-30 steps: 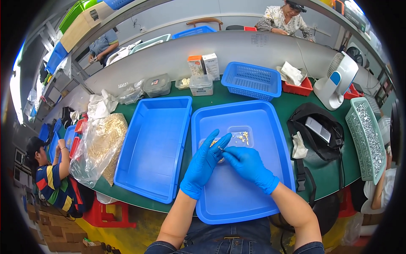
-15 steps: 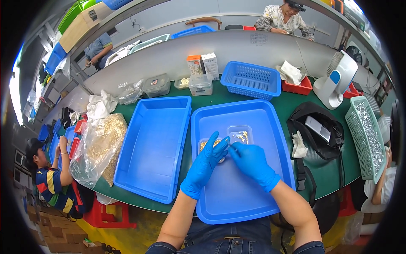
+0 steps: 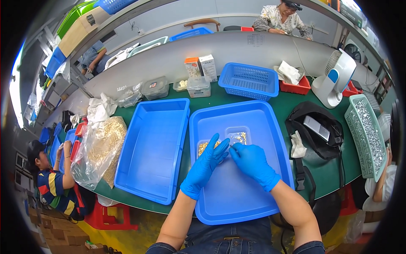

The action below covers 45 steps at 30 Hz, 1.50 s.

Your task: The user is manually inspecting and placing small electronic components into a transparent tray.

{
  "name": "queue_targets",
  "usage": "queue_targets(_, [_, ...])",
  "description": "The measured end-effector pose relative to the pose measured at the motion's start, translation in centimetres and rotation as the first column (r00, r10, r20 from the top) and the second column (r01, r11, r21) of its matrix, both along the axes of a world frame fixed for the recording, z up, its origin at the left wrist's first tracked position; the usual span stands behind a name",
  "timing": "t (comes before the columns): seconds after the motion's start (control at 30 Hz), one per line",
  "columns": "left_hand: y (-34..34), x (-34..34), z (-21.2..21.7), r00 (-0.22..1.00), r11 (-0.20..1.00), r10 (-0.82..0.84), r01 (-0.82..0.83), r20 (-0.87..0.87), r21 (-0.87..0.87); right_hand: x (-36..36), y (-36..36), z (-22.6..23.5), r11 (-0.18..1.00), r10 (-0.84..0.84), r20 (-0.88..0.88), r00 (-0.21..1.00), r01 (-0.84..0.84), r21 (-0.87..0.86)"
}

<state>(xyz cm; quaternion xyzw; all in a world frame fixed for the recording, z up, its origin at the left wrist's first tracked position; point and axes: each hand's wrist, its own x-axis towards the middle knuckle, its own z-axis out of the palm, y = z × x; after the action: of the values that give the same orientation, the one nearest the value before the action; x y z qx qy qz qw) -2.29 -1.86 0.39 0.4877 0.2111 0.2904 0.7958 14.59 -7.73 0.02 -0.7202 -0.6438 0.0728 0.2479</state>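
Note:
Both hands wear blue gloves and meet over the shallow blue tray (image 3: 245, 199) in front of me. My left hand (image 3: 204, 163) is open, fingers stretched out and the index finger raised. My right hand (image 3: 254, 165) is closed in a pinch beside the left fingertips; whatever lies in the pinch is too small to make out. Partly hidden behind my left hand, a clear tub holds small gold-coloured pieces (image 3: 203, 146). Beyond my right hand stands a second clear plastic tub (image 3: 229, 132) with scattered small gold-coloured pieces in it.
Left of the tray lie another blue tray (image 3: 148, 148) and a plastic bag of small pale-gold pieces (image 3: 111, 142). A blue basket (image 3: 249, 80), lidded box (image 3: 198, 86) and white fan (image 3: 336, 80) stand behind. Right are a black bag (image 3: 308, 127) and a green basket of silvery pieces (image 3: 366, 135).
My right fingers have shifted slightly, still beside the left fingertips. My left hand has barely moved. The whole view has shifted a little.

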Motion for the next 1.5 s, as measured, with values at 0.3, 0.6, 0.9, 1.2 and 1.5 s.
queue_targets(0.3, [1.3, -1.3, -0.8, 0.761, 0.754, 0.462, -0.067, -0.456, 0.653, 0.8, 0.0, 0.8, 0.995, -0.038, -0.091, 0.995, 0.046, 0.087])
queue_targets(0.6, [2.1, -1.1, -2.5, 0.55, 0.248, 0.752, 0.275, -0.363, 0.929, 1.0, 0.0, 2.2, 0.99, -0.027, -0.217, 0.976, 0.057, 0.131])
queue_targets(0.9, [2.1, -0.9, -3.2, 0.575, 0.252, 0.777, 0.087, -0.255, 0.964, -0.8, -0.4, 1.3, 0.97, 0.213, -0.123, 0.969, -0.194, 0.147])
queue_targets(1.2, [1.2, -1.0, -2.1, 0.791, 0.69, 0.582, -0.357, -0.19, 0.63, -1.9, -1.2, 2.3, 0.976, 0.198, -0.201, 0.959, -0.174, 0.13])
queue_targets(1.5, [2.1, -1.9, 0.0, 0.931, 0.923, 0.366, -0.365, -0.018, -0.124, -2.2, 0.1, 2.3, 0.904, 0.231, -0.237, 0.944, -0.118, 0.411])
